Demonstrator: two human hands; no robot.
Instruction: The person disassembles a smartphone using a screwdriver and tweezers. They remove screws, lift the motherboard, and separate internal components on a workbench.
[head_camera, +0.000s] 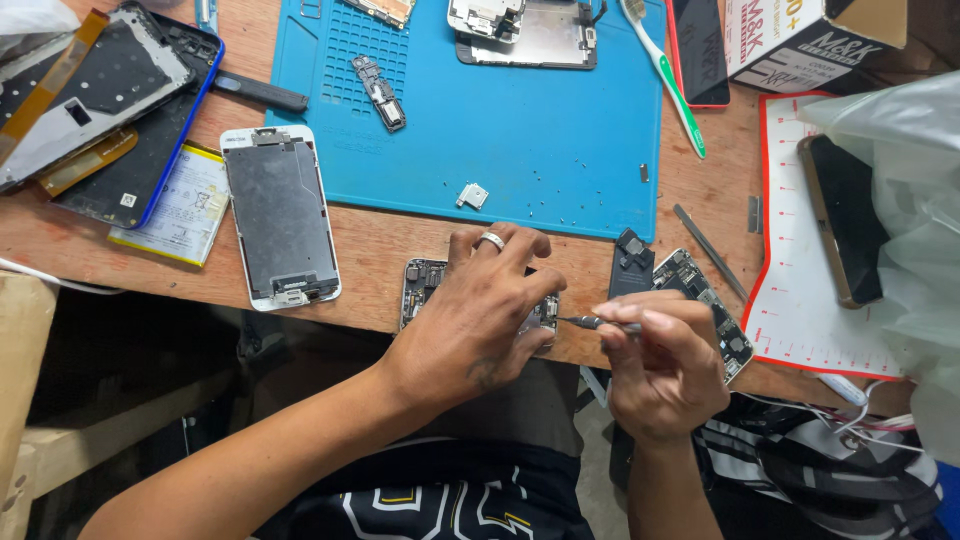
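**Bench entry: opened phone under a screwdriver**

Item in hand: an opened phone, laid at the near edge of the wooden bench, just in front of the blue mat. Most of it is covered by the left hand, which is spread flat and pressed down on it, fingers apart, a ring on one finger. Only the upper left corner and a strip at the right end are seen.

Tool: a thin screwdriver, pinched between thumb and fingertips of the right hand, which is closed on the shaft. The tip is pointed at the phone's right end, at or just beside it; contact cannot be told.

Step, as judged: a screw or small part at that end is being worked. A steady press from the left hand and a level, well-seated tip would be called for.

Containers and carriers:
- Blue mat: a narrow circuit strip, a small metal bracket, scattered tiny screws, and a stripped phone frame at the far edge.
- Red-edged white mat: a dark phone, partly under a clear plastic bag.
- Cardboard box, far right: contents not seen.

Loose on the bench: a white display assembly, a battery, a green toothbrush, tweezers, a circuit board.
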